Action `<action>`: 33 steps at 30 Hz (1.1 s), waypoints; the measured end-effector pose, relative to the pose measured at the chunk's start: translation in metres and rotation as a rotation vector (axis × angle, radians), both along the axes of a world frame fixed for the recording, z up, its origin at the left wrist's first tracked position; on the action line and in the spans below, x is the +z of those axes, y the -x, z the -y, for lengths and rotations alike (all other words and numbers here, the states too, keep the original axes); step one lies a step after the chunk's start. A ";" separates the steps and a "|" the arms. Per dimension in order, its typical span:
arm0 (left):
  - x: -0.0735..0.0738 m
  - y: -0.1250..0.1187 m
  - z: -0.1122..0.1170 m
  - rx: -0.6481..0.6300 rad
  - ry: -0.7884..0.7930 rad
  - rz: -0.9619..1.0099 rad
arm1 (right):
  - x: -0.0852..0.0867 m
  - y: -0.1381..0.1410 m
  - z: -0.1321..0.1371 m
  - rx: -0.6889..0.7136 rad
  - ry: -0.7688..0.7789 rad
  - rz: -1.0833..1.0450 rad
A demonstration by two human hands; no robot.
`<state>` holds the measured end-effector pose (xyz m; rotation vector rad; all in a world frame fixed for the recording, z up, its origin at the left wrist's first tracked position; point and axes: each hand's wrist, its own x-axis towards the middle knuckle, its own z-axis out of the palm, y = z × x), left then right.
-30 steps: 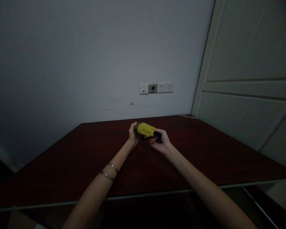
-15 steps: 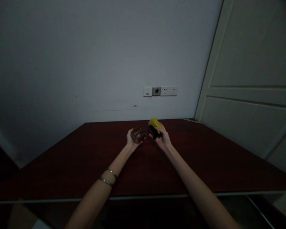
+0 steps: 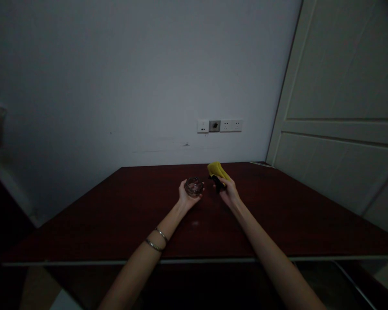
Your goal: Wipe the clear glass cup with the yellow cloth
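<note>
My left hand [image 3: 189, 197] is closed round a small, clear glass bowl [image 3: 194, 186], ashtray-like in shape. Its round rim tilts toward me, and the fingers cup it from the left and below. To the right, my right hand [image 3: 230, 192] grips a soft-looking yellow-and-black cloth [image 3: 218, 169]. The yellow part sticks out beyond the fingers, while a black part hangs beneath it; its exact kind is hard to make out in the dim light. A small gap separates bowl and cloth. Both are held above the dark red table [image 3: 142, 215].
Behind the table rises a pale wall [image 3: 148, 86] with a row of sockets [image 3: 231, 125]. A white panelled door [image 3: 336, 94] stands at the right. Two bangles [image 3: 155, 245] circle my left forearm. The table's front edge [image 3: 210, 260] runs below my forearms.
Both hands appear slightly farther right and lower, with the view itself shifted a little. The bowl now shows its open top more, and the yellow cloth has turned, baring more of its length.
</note>
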<state>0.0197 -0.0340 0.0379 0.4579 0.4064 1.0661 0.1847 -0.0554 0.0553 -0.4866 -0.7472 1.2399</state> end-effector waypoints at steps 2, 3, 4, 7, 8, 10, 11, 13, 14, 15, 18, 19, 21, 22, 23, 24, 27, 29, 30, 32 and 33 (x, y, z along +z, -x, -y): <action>-0.003 -0.001 -0.001 -0.007 0.036 -0.007 | 0.001 -0.004 -0.001 0.027 0.003 -0.039; -0.004 -0.001 -0.001 -0.016 0.046 -0.004 | 0.001 -0.006 -0.002 0.056 0.002 -0.066; -0.005 -0.001 -0.001 -0.023 0.054 0.000 | 0.002 -0.009 -0.002 0.093 0.000 -0.095; -0.006 -0.002 0.000 -0.046 0.064 0.002 | 0.003 -0.017 -0.004 0.178 0.014 -0.183; -0.006 -0.002 0.001 -0.055 0.066 0.001 | 0.003 -0.020 -0.004 0.181 0.037 -0.205; -0.007 -0.002 0.002 -0.074 0.076 0.000 | 0.002 -0.022 -0.006 0.143 0.101 -0.226; -0.008 -0.002 0.002 -0.085 0.084 0.003 | 0.001 -0.022 -0.008 0.108 0.127 -0.225; -0.009 -0.003 0.002 -0.113 0.100 0.015 | 0.000 -0.020 -0.011 0.026 0.145 -0.213; -0.010 -0.003 0.002 -0.130 0.106 0.023 | 0.000 -0.018 -0.012 -0.011 0.136 -0.208; -0.011 -0.003 0.001 -0.147 0.111 0.031 | 0.000 -0.016 -0.013 -0.039 0.121 -0.206; -0.013 -0.003 -0.001 -0.158 0.122 0.031 | 0.000 -0.011 -0.014 -0.056 0.106 -0.174; -0.014 -0.003 -0.002 -0.150 0.128 0.021 | 0.000 -0.010 -0.014 -0.051 0.119 -0.143; -0.015 -0.003 -0.002 -0.130 0.144 -0.005 | -0.002 -0.009 -0.012 -0.047 0.142 -0.066; -0.016 -0.003 -0.003 -0.123 0.153 -0.017 | -0.002 -0.008 -0.011 -0.052 0.141 -0.033; -0.016 -0.003 -0.003 -0.118 0.163 -0.026 | -0.003 -0.008 -0.010 -0.057 0.128 -0.008; -0.017 -0.003 -0.003 -0.114 0.171 -0.033 | -0.002 -0.007 -0.009 -0.055 0.110 0.011; -0.018 -0.004 -0.003 -0.120 0.179 -0.051 | 0.001 -0.007 -0.007 0.023 0.121 0.045; -0.018 -0.005 -0.003 -0.136 0.167 -0.065 | 0.005 -0.009 -0.008 0.070 0.157 0.073; -0.018 -0.005 -0.002 -0.147 0.161 -0.070 | 0.008 -0.010 -0.011 0.062 0.156 0.101; -0.018 -0.005 -0.002 -0.174 0.149 -0.079 | 0.015 -0.012 -0.017 -0.028 0.089 0.222; -0.018 -0.005 -0.001 -0.187 0.144 -0.083 | 0.018 -0.013 -0.020 -0.099 0.029 0.318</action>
